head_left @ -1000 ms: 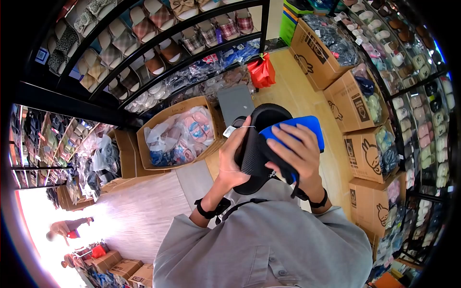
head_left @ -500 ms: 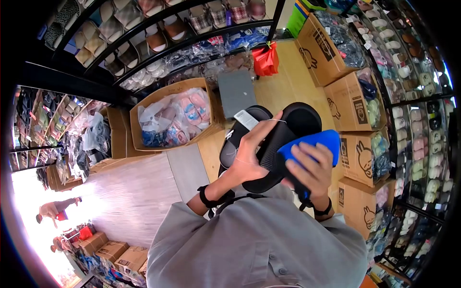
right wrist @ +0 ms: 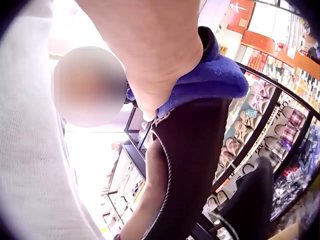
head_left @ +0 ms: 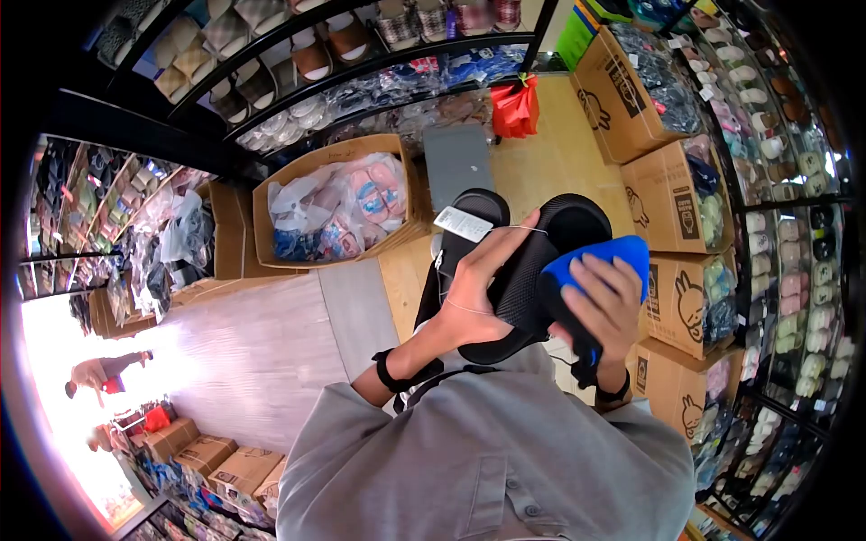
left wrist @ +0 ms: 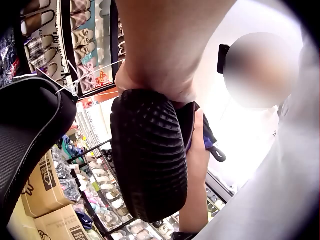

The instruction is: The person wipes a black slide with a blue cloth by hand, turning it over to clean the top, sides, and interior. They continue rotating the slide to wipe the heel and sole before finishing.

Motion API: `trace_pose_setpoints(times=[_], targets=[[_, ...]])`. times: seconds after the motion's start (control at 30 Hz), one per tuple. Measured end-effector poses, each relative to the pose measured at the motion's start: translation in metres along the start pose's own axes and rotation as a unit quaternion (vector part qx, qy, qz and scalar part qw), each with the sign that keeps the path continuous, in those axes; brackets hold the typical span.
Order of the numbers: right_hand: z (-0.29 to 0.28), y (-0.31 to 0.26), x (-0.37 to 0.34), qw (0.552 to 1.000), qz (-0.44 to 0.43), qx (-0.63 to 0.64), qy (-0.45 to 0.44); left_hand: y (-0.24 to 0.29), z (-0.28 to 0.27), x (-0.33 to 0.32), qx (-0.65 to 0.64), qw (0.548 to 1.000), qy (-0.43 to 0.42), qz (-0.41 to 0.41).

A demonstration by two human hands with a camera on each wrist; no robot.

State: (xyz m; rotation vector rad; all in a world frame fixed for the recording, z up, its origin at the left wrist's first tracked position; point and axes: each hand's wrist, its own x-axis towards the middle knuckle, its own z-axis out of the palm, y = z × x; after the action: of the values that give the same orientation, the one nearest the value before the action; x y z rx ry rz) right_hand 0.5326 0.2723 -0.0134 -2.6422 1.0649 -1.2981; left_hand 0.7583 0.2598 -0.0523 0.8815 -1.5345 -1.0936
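Note:
Two black slippers are held in front of the chest. My left hand [head_left: 473, 298] grips the right-hand slipper [head_left: 574, 222] across its strap, and the other slipper [head_left: 480, 204] hangs beside it on a thin white string with a white tag [head_left: 463, 224]. In the left wrist view the ridged sole [left wrist: 149, 155] shows below that hand. My right hand [head_left: 603, 307] holds a blue cloth [head_left: 631, 256] with black parts against the strap; the right wrist view shows the fluffy cloth [right wrist: 215, 80] touching the black strap [right wrist: 192, 150].
An open carton of bagged slippers [head_left: 334, 257] and a grey stool [head_left: 456, 167] stand ahead. Cartons [head_left: 672, 203] line the right, beside racks of slippers [head_left: 789, 279]. A red bag [head_left: 516, 108] hangs at the front rack. A person [head_left: 99, 374] is far left.
Both hands and the slippers have moved rightward in the head view. The second slipper has swung out to the left, and its tag shows flat. The right hand has shifted the cloth along the strap.

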Motion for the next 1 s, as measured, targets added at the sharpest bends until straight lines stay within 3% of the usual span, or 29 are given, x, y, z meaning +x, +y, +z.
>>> trace_pose_setpoints(times=[0.03, 0.1, 0.3, 0.33, 0.43, 0.53, 0.83, 0.87, 1.0], targets=[[0.0, 0.003, 0.002, 1.0, 0.019, 0.013, 0.003, 0.003, -0.001, -0.001, 0.029, 0.999, 0.004, 0.029], [0.0, 0.004, 0.009, 0.999, 0.048, 0.015, 0.005, 0.007, -0.007, -0.007, 0.045, 0.998, -0.006, -0.031], [0.018, -0.018, 0.011, 0.998, -0.044, 0.052, 0.0, 0.008, -0.009, -0.019, -0.015, 0.995, 0.089, -0.037], [0.017, -0.017, 0.015, 0.997, -0.021, 0.074, -0.009, 0.016, -0.01, -0.019, -0.006, 0.993, 0.102, -0.059], [0.021, -0.012, 0.022, 0.996, 0.012, 0.084, 0.014, 0.018, -0.015, -0.024, 0.035, 0.993, 0.102, -0.046], [0.017, -0.025, 0.027, 0.998, -0.032, 0.056, 0.005, 0.026, -0.013, -0.023, -0.045, 0.989, 0.111, -0.082], [0.007, -0.027, 0.026, 0.997, -0.052, 0.053, -0.004, 0.023, -0.007, -0.009, -0.088, 0.992, 0.082, -0.048], [0.007, -0.029, 0.026, 0.995, -0.065, 0.071, -0.01, 0.016, -0.01, -0.008, -0.102, 0.993, 0.06, 0.002], [0.005, -0.011, 0.033, 0.993, -0.074, 0.093, -0.019, 0.022, -0.009, -0.007, -0.074, 0.992, 0.096, -0.03]])
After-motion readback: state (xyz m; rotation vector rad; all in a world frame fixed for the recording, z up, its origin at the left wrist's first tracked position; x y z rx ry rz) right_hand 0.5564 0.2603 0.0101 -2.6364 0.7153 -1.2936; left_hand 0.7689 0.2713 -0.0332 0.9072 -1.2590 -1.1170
